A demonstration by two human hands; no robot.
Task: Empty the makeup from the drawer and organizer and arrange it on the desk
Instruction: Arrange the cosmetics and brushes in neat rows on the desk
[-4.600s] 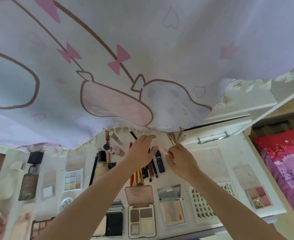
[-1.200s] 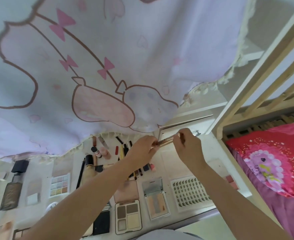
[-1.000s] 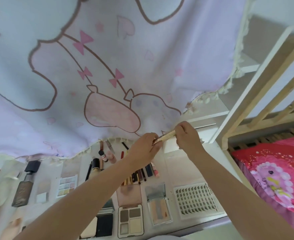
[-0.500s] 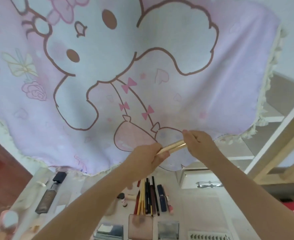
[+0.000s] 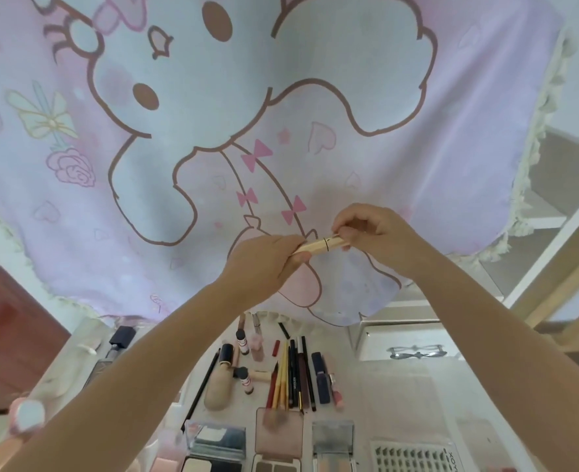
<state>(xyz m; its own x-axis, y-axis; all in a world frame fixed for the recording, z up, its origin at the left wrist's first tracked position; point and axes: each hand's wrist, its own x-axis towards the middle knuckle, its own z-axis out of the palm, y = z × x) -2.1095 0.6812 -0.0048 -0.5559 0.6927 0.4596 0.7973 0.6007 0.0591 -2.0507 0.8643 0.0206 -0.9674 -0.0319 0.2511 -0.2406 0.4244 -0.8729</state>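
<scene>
A pink cartoon curtain (image 5: 213,137) hangs over the desk's (image 5: 417,403) far edge. Both forearms reach up in front of it: the left hand (image 5: 264,264) curls round one end of a gold tube (image 5: 318,246), the right hand (image 5: 373,233) pinches the other end, holding it level above the desk. Below lie pencils (image 5: 289,376) and palettes (image 5: 277,441) in rows; the lash tray (image 5: 414,456) at the near edge reads "XOY".
</scene>
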